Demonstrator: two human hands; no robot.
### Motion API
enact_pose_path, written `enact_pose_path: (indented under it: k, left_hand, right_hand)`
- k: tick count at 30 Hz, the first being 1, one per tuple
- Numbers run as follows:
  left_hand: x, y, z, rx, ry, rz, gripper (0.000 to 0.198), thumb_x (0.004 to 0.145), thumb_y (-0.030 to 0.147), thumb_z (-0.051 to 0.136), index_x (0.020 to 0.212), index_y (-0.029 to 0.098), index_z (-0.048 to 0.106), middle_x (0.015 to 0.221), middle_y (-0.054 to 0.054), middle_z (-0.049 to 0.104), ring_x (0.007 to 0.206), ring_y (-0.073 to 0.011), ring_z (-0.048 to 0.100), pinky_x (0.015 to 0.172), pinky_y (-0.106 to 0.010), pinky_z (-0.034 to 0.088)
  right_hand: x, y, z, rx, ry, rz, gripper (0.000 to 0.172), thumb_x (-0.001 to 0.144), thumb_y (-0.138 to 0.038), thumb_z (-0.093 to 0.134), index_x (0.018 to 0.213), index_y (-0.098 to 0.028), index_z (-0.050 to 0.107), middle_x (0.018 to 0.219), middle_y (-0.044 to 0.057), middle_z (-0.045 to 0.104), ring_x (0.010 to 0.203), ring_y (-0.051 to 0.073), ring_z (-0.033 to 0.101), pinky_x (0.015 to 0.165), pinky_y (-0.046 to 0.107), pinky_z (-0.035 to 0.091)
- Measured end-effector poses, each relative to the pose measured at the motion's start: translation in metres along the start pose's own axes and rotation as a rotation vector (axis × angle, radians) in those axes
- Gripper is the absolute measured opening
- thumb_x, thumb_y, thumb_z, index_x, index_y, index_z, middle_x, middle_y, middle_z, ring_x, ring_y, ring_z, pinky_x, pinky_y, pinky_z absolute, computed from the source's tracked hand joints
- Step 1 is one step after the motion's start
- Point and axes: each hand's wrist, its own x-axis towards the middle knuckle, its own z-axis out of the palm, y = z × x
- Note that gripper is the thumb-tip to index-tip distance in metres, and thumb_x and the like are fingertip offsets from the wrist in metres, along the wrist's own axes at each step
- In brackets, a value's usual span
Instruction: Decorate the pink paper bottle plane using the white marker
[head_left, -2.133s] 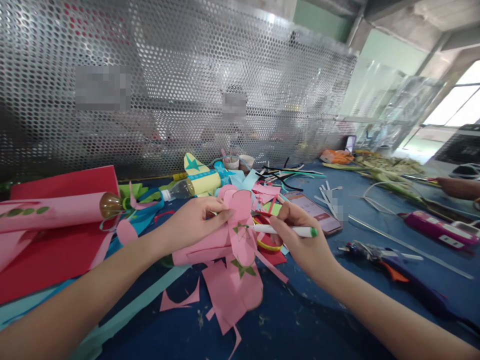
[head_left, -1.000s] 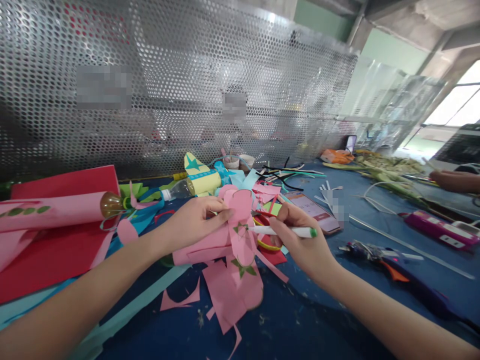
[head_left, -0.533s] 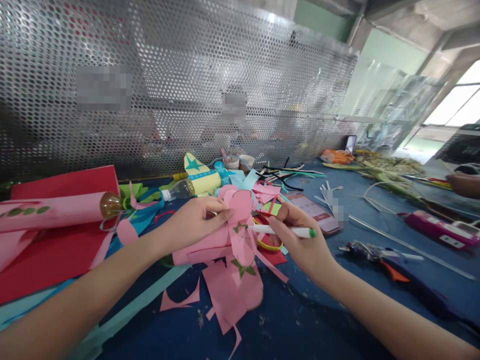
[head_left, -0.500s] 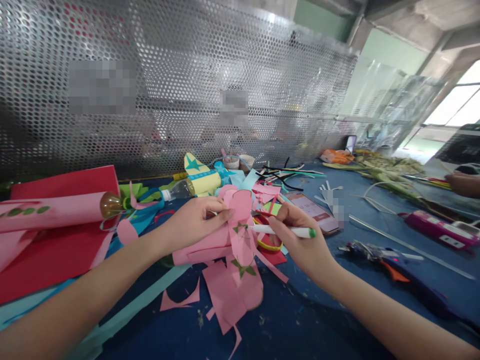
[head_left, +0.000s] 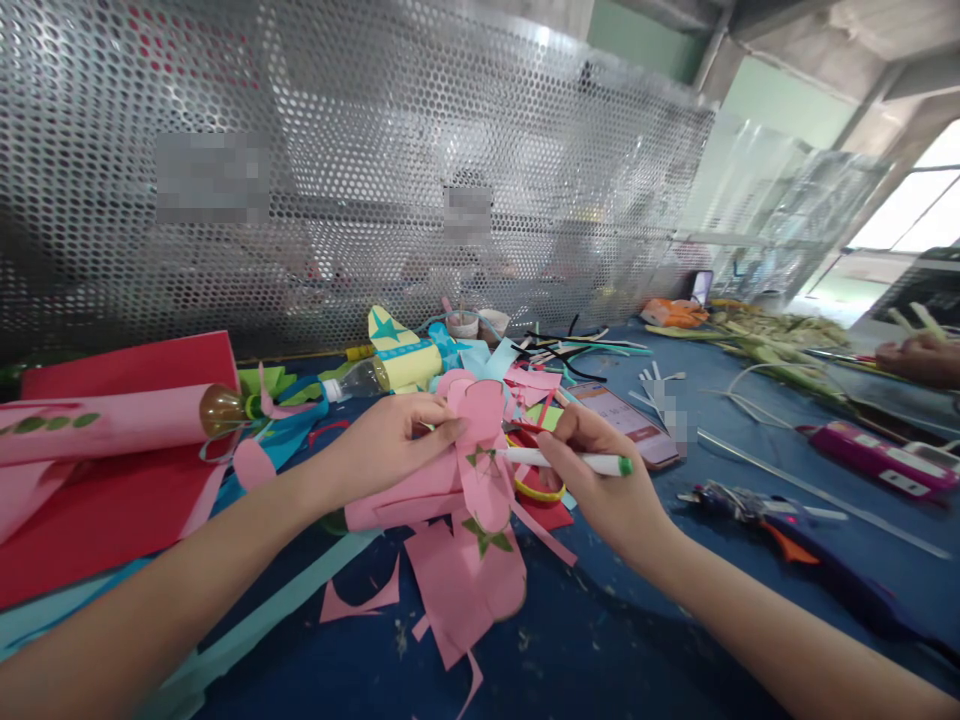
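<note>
Between the thumb and fingers of my left hand (head_left: 409, 435) is the edge of a pink paper cutout (head_left: 482, 405) with rounded lobes. A green star outline shows on its lower lobe. My right hand (head_left: 600, 460) grips a white marker pen (head_left: 551, 459) with a green end, its tip touching the paper by the star. Beneath lies a pink paper-covered roll (head_left: 409, 500). A second pink lobe with a dark green star (head_left: 487, 538) hangs below. Scissors with red and yellow handles (head_left: 541, 490) lie partly hidden behind the marker and my right hand.
Pink scraps (head_left: 450, 590) litter the blue table (head_left: 600, 660). At right are a phone (head_left: 622, 425), a glue gun (head_left: 795, 550) and a magenta power strip (head_left: 877, 458). A yellow-wrapped bottle (head_left: 409, 368) and red sheets (head_left: 172, 500) lie left. Another person's hand (head_left: 919, 360) is at far right.
My hands, the pink cutout and the marker look almost unmoved. At far right, the other person's hand has shifted slightly, and pale strips now show above it.
</note>
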Motion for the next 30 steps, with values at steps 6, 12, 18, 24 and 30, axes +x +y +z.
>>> enact_pose_path:
  k: [6, 12, 18, 24, 30]
  left_hand:
    - [-0.0005, 0.0004, 0.0, -0.003, -0.003, -0.006, 0.036, 0.093, 0.035, 0.045, 0.063, 0.018, 0.055, 0.068, 0.0, 0.059, 0.069, -0.0157, 0.052, 0.065, -0.027, 0.039]
    - [-0.0005, 0.0, 0.0001, -0.003, 0.002, -0.001, 0.036, 0.094, 0.036, 0.045, 0.063, 0.018, 0.056, 0.069, 0.0, 0.06, 0.068, -0.015, 0.052, 0.065, -0.027, 0.038]
    - [-0.0001, -0.0005, 0.0001, -0.008, 0.0, 0.003, 0.037, 0.093, 0.035, 0.045, 0.062, 0.018, 0.055, 0.069, 0.0, 0.06, 0.068, -0.0146, 0.051, 0.064, -0.026, 0.038]
    - [-0.0003, -0.0017, 0.0006, -0.008, 0.009, 0.006, 0.036, 0.093, 0.034, 0.045, 0.062, 0.018, 0.053, 0.068, 0.001, 0.058, 0.067, -0.0144, 0.049, 0.064, -0.027, 0.038]
    - [0.0004, -0.0007, 0.0003, -0.002, -0.003, -0.001, 0.037, 0.093, 0.035, 0.044, 0.062, 0.018, 0.053, 0.067, 0.0, 0.058, 0.066, -0.0148, 0.049, 0.064, -0.028, 0.037]
  right_hand:
    - [-0.0004, 0.0005, 0.0001, 0.012, -0.001, 0.012, 0.028, 0.077, -0.031, 0.06, 0.062, -0.025, 0.037, 0.046, -0.007, 0.04, 0.043, 0.01, 0.039, 0.043, 0.024, 0.032]
    - [-0.0004, 0.0003, 0.0004, 0.02, -0.024, 0.011, 0.029, 0.077, -0.031, 0.06, 0.061, -0.025, 0.036, 0.046, -0.007, 0.04, 0.043, 0.01, 0.038, 0.042, 0.024, 0.032]
    - [0.0, 0.0007, 0.0001, 0.02, -0.015, -0.008, 0.028, 0.076, -0.031, 0.059, 0.061, -0.025, 0.036, 0.045, -0.007, 0.041, 0.042, 0.01, 0.04, 0.042, 0.023, 0.033]
    - [0.0, 0.0009, 0.0002, 0.017, -0.021, -0.004, 0.027, 0.077, -0.031, 0.058, 0.061, -0.025, 0.036, 0.046, -0.008, 0.041, 0.042, 0.01, 0.039, 0.041, 0.023, 0.032]
    - [-0.0003, 0.0004, 0.0002, 0.02, -0.017, -0.005, 0.026, 0.077, -0.031, 0.057, 0.062, -0.025, 0.036, 0.045, -0.008, 0.041, 0.042, 0.01, 0.04, 0.042, 0.023, 0.033]
